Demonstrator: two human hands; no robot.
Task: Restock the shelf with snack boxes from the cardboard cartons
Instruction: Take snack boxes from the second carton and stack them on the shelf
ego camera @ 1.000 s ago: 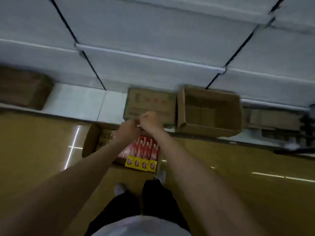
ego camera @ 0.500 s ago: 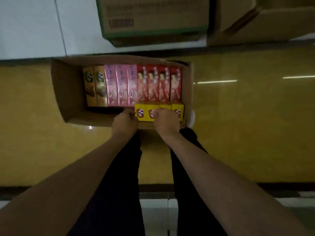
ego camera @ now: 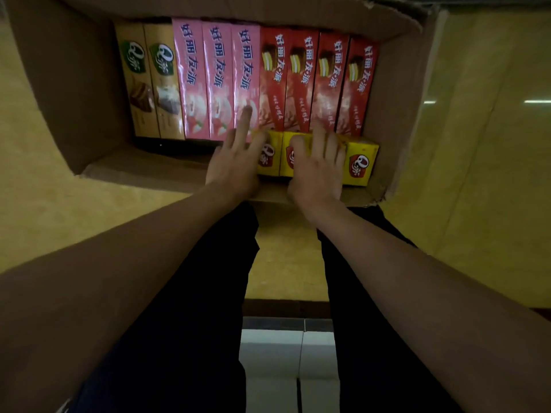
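An open cardboard carton (ego camera: 74, 99) lies on the floor below me, packed with snack boxes. At its far side stand two tan boxes (ego camera: 149, 84), three pink boxes (ego camera: 217, 79) and several red boxes (ego camera: 328, 79). A row of yellow boxes (ego camera: 360, 165) fills the near right side. My left hand (ego camera: 235, 162) is at the left end of the yellow row, with straight fingers reaching over a pink box. Flat on top of the yellow boxes rests my right hand (ego camera: 319, 168), fingers straight. Neither hand has lifted a box.
The carton's near left part (ego camera: 143, 168) holds no boxes. A glossy yellow floor (ego camera: 477, 174) surrounds the carton. My legs in dark trousers stand just behind it, with white tiles (ego camera: 286, 368) between them. No shelf is in view.
My view dropped from the shelf and upper cartons to this carton and came closer. Both hands came down onto the yellow boxes, and their fingers are now stretched out.
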